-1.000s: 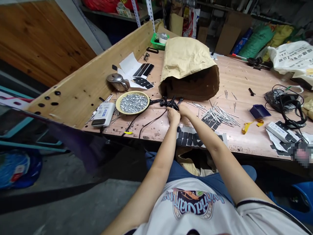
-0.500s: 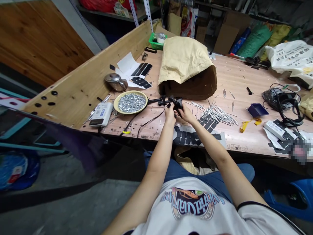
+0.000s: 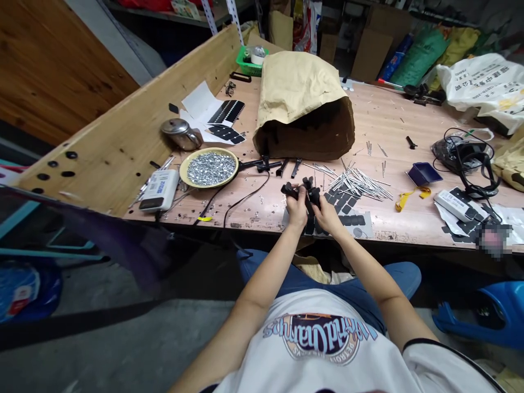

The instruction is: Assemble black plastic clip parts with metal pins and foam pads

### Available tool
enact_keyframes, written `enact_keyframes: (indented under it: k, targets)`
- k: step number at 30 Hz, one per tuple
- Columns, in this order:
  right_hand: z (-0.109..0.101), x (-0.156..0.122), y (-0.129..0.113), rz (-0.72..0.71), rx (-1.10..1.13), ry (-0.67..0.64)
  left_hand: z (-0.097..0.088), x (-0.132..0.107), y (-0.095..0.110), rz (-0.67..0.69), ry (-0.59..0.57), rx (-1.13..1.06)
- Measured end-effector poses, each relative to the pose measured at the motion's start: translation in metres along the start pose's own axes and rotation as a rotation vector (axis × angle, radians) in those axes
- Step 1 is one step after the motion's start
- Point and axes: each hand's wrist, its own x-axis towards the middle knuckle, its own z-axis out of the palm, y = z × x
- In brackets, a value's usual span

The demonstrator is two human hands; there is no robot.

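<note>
My left hand (image 3: 296, 207) and my right hand (image 3: 326, 214) are close together over the near edge of the wooden workbench (image 3: 385, 123). Both are closed around a small black plastic part (image 3: 302, 191) that sticks out above the fingers. Under the hands lies a white sheet of black pads (image 3: 347, 215). Just beyond it sit a few more black parts (image 3: 278, 164), a pile of metal pins (image 3: 356, 183), and a yellow dish of small silver pieces (image 3: 210, 167).
A brown paper sack (image 3: 301, 106) lies open toward me at the middle. A metal pot (image 3: 179, 134) and white power bank (image 3: 158, 187) sit left. A blue tray (image 3: 423, 173), cables (image 3: 470, 158) and a white bag (image 3: 483, 87) lie right.
Both hands have drawn back from the black parts by the sack toward the table's near edge, carrying one black part with them. The view has tilted slightly.
</note>
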Motion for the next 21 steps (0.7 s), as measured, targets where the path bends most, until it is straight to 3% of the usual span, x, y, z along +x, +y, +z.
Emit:
enact_keyframes:
  k: [4,7,10,13,16,19,21]
  targets:
    - [-0.005,-0.012,0.003,0.017,-0.097,-0.014,-0.004,-0.008,-0.003,-0.134,-0.189,-0.145]
    - [-0.005,-0.013,0.009,0.009,0.030,0.012,-0.006,-0.009,-0.006,-0.157,-0.131,-0.231]
    - [0.003,-0.009,0.013,-0.025,0.170,0.144,-0.006,-0.013,-0.011,-0.109,-0.052,-0.263]
    - [0.014,-0.006,0.013,-0.150,0.177,0.209,-0.006,-0.021,-0.013,-0.067,-0.115,-0.245]
    - [0.017,-0.005,0.016,-0.218,0.140,0.127,-0.010,-0.023,-0.011,-0.105,-0.220,-0.182]
    - [0.009,-0.002,0.025,-0.282,0.242,-0.010,-0.015,-0.020,-0.009,-0.037,-0.160,-0.111]
    - [0.000,0.003,0.031,-0.282,0.398,-0.022,-0.020,-0.018,-0.010,0.071,-0.132,-0.011]
